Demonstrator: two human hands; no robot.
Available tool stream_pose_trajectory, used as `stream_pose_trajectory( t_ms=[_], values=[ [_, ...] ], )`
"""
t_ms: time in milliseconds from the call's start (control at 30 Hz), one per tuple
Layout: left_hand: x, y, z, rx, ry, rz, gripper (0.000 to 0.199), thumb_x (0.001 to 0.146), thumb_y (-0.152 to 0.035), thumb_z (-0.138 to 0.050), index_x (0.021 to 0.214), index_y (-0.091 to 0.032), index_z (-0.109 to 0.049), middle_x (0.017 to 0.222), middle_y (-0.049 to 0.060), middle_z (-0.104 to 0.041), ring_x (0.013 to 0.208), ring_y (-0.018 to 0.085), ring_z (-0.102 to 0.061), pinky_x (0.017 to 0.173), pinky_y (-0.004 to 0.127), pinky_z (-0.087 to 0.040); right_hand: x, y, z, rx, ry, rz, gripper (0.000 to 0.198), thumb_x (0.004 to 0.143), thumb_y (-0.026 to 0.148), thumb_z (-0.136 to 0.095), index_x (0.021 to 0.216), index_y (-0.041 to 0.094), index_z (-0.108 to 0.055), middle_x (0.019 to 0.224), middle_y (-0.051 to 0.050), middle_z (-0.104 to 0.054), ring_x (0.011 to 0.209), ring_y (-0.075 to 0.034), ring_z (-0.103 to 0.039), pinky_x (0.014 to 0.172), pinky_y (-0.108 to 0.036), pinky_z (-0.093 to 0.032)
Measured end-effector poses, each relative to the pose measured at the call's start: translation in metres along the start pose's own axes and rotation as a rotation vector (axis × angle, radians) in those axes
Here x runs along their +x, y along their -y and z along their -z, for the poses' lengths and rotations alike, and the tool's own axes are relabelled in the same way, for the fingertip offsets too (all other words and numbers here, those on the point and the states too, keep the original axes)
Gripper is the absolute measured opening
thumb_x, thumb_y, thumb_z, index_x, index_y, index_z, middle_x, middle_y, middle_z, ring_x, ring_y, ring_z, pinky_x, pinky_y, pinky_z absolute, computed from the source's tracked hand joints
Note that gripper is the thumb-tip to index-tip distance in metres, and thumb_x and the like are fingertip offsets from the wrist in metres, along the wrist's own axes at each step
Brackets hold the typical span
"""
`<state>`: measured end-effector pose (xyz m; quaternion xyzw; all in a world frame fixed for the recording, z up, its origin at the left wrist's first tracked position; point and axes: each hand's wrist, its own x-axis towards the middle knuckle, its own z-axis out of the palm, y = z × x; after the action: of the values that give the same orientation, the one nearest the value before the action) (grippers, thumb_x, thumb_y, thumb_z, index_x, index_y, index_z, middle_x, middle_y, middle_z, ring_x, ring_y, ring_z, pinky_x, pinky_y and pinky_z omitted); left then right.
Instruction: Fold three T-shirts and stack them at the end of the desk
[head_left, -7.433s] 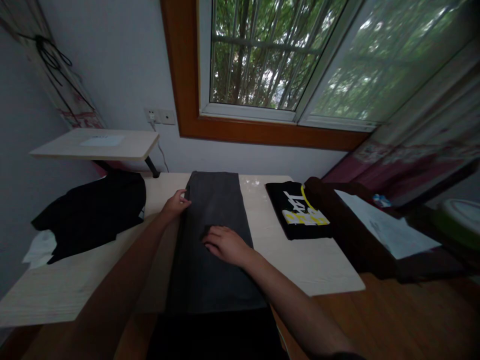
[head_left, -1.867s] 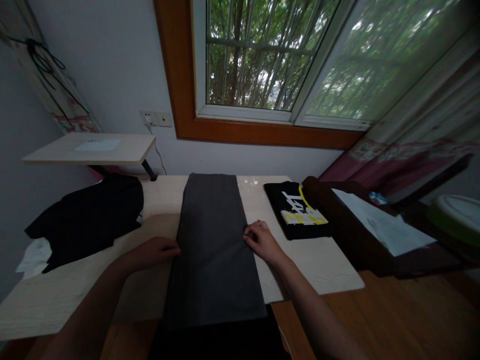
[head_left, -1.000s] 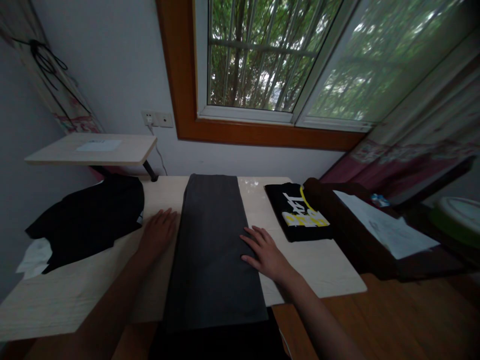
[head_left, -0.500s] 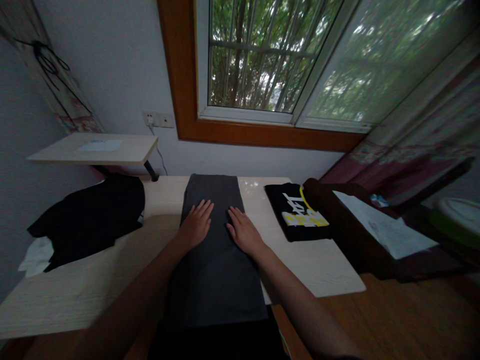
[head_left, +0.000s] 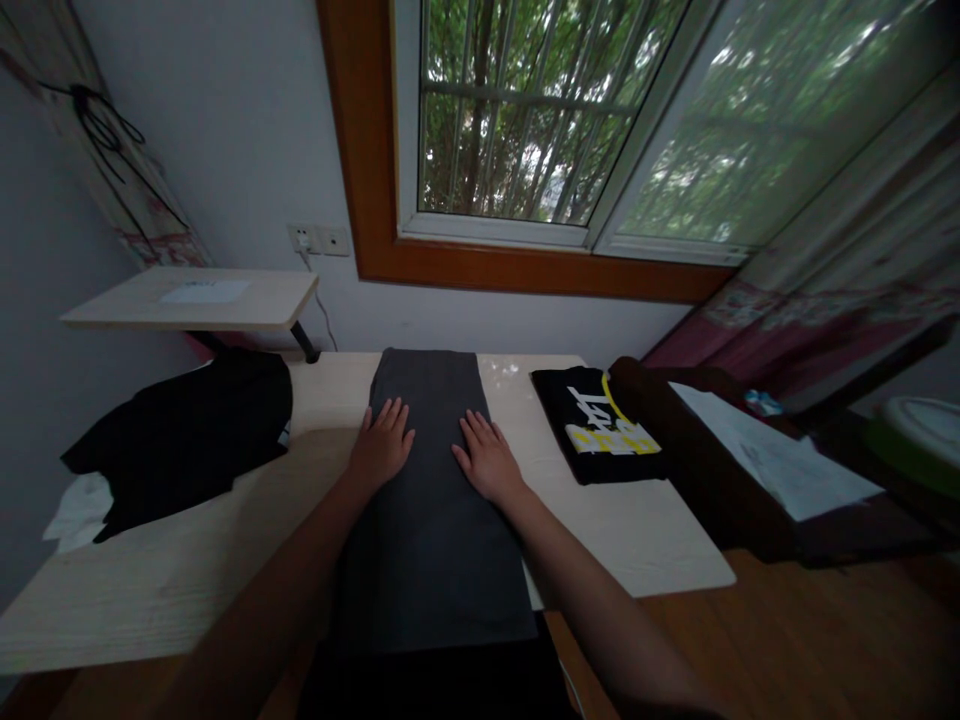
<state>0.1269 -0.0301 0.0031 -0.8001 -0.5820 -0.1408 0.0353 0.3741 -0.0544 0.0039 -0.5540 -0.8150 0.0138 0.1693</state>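
A long dark grey cloth (head_left: 435,560), perhaps a folded garment, lies in a flat strip from the far side of the table to its near edge. My left hand (head_left: 381,445) rests flat on its left side, fingers spread. On the right side of the strip my right hand (head_left: 487,455) lies palm down with its fingers out. Both hands press on the cloth without gripping it. To the right sits a folded black T-shirt (head_left: 555,410) with white and yellow print. A loose black garment (head_left: 187,440) is heaped on the left, with a white piece at its end.
The pale wooden table (head_left: 622,545) stands against the wall under a window (head_left: 525,150). A small raised shelf (head_left: 262,300) carries a paper at the back left. Right of the table, a dark brown covered surface (head_left: 675,450) holds white sheets (head_left: 765,450).
My left hand has shifted slightly left and its fingers have turned more upright, towards the cloth's left edge. My right hand has barely moved, and the cloth lies as before.
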Motion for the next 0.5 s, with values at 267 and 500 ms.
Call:
stream_pose_trajectory(
  t_ms=[267,500],
  values=[
    [-0.024,0.028,0.003,-0.006,0.056,-0.023,0.053,0.103,-0.038,-0.035,0.153,-0.022,-0.043,0.164,0.012,-0.034,0.153,0.032,-0.026,0.121,0.064,-0.018,-0.027,-0.016,0.009,-0.014,-0.003,-0.031,0.058,0.103,0.043,-0.044,0.153,0.015,-0.043,0.162,-0.013,-0.035,0.152,-0.029,-0.030,0.124,-0.052,-0.025],
    [-0.058,0.063,0.008,-0.071,0.053,-0.115,0.049,0.104,-0.033,-0.033,0.149,-0.024,-0.048,0.162,0.009,-0.038,0.149,0.031,-0.035,0.120,0.061,-0.027,-0.043,-0.033,0.016,0.008,-0.035,0.021,0.049,0.102,0.031,-0.045,0.149,0.016,-0.050,0.158,-0.011,-0.044,0.147,-0.028,-0.040,0.122,-0.050,-0.034]
  ],
)
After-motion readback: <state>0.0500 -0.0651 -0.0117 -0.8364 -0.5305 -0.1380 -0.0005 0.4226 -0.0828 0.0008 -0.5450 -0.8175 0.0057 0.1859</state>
